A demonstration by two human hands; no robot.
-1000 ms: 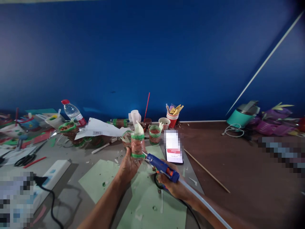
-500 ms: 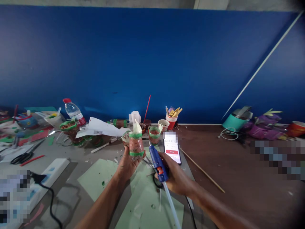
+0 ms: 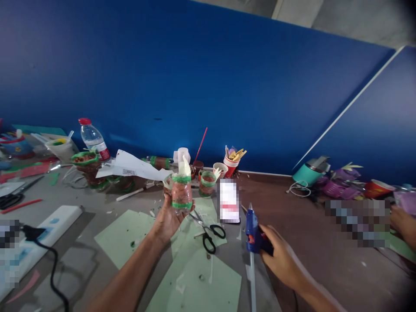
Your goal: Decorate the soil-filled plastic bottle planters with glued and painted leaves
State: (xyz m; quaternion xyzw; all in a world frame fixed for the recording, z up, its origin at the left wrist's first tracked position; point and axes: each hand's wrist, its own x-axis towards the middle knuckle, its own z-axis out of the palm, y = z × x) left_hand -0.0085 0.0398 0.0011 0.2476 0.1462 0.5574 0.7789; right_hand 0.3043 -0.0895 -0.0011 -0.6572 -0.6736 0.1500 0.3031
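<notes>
My left hand [image 3: 170, 219] is closed round a cut plastic bottle [image 3: 182, 190], painted brown with green bands, and holds it upright above the table. Pale pointed paper pieces [image 3: 184, 166] stick up from its top. On the right, my right hand [image 3: 279, 255] grips a blue hot glue gun [image 3: 254, 232], its nozzle pointing away from me and a long glue stick [image 3: 252, 277] trailing from the back. Scissors [image 3: 209, 234] with black handles lie on pale green paper [image 3: 198, 277] between my hands. A similar small painted cup [image 3: 207, 184] stands just behind the held bottle.
A lit phone [image 3: 229, 201] lies beyond the scissors. Along the blue partition [image 3: 195, 78] stand a red-capped water bottle [image 3: 94, 138], a red-and-white cup of tools [image 3: 231, 165] and a teal container [image 3: 307, 175]. A white power strip [image 3: 61, 225] lies left. Another person's hand [image 3: 403, 223] shows far right.
My right hand has moved the glue gun to the right, away from the bottle, uncovering the scissors. The left hand still holds the bottle. The view has tilted, and another person's hand now shows.
</notes>
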